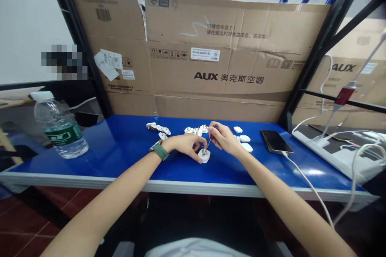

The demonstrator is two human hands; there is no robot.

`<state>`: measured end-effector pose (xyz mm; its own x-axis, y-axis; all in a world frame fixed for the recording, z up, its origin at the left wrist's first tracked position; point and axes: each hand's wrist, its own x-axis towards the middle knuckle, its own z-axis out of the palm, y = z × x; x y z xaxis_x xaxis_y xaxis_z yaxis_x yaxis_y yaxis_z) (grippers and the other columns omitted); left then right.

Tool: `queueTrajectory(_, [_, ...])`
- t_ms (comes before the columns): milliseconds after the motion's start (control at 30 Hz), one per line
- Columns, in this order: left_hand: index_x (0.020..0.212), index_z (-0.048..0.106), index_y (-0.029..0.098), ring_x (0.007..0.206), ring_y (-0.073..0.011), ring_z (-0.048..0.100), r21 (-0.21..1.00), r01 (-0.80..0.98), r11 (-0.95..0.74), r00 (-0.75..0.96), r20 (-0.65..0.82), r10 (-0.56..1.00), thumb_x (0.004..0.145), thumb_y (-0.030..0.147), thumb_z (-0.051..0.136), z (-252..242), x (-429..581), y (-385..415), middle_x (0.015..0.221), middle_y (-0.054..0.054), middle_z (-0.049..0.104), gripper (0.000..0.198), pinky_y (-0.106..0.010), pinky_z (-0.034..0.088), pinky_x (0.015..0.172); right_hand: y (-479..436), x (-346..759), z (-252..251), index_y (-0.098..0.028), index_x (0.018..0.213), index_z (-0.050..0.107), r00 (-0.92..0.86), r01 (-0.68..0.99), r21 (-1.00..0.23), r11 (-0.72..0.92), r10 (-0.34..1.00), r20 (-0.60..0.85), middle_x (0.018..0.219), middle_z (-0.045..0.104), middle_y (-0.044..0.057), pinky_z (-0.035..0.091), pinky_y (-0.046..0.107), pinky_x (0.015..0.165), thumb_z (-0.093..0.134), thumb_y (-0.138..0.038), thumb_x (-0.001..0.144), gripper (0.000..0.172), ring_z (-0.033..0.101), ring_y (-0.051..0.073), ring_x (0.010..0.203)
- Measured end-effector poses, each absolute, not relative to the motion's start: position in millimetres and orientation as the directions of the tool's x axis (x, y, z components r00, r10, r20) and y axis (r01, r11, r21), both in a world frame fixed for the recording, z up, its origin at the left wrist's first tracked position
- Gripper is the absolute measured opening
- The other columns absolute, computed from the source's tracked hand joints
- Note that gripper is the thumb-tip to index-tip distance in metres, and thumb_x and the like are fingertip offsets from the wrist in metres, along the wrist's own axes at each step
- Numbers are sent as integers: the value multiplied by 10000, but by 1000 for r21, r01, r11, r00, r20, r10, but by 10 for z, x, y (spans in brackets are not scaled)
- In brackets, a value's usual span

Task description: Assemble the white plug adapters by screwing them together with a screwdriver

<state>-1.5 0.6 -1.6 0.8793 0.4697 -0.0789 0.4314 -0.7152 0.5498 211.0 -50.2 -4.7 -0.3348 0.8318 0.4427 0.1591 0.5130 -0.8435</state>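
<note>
A white plug with metal pins facing up stands on the blue tabletop. The fingers of my left hand are closed on the left side of this plug. In my right hand a screwdriver is gripped by its dark red handle, its thin shaft slanting down to the plug's upper face. Whether the tip sits in a screw is too small to tell. Just behind my hands, several white plugs stand in a group with their pins up.
More white plug parts lie at the back left, and white plug covers are on the right. A phone with a charging cable lies farther right. A water bottle stands at the left. Cardboard walls off the back.
</note>
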Motion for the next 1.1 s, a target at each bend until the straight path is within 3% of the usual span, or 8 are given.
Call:
queueTrajectory(600, [1074, 667, 216, 569, -119, 495, 544, 412, -731, 888, -61, 455, 700, 516, 848, -6, -9, -3, 617, 71, 540, 512, -240, 355, 575, -561, 2063, 10, -213, 746, 508, -274, 314, -751, 581, 813, 514, 509, 498, -69, 314, 221, 421, 577, -503, 968, 372, 434, 86, 393])
queueTrajectory(900, [1089, 674, 216, 557, -119, 498, 548, 406, -731, 886, -40, 462, 674, 523, 865, -36, -17, 17, 634, 62, 558, 550, -242, 335, 554, -520, 2086, -16, -203, 780, 534, -322, 235, -782, 577, 805, 498, 559, 520, -52, 377, 226, 483, 535, -517, 986, 375, 503, 102, 472])
queueTrajectory(1033, [1081, 664, 217, 561, -117, 487, 548, 401, -734, 889, -39, 456, 690, 531, 857, -39, -22, 13, 621, 69, 535, 537, -241, 351, 563, -515, 2071, -40, -219, 1023, 551, -366, 128, -806, 578, 782, 504, 776, 658, -16, 372, 225, 482, 565, -460, 982, 245, 509, 91, 498])
queueTrajectory(1100, [1084, 657, 216, 558, -114, 476, 561, 388, -731, 893, -32, 449, 691, 538, 856, -47, -24, 16, 615, 75, 511, 546, -239, 348, 554, -523, 2060, -55, -247, 1155, 499, -385, 101, -798, 594, 763, 519, 774, 652, -24, 360, 223, 484, 576, -408, 980, 250, 519, 104, 521])
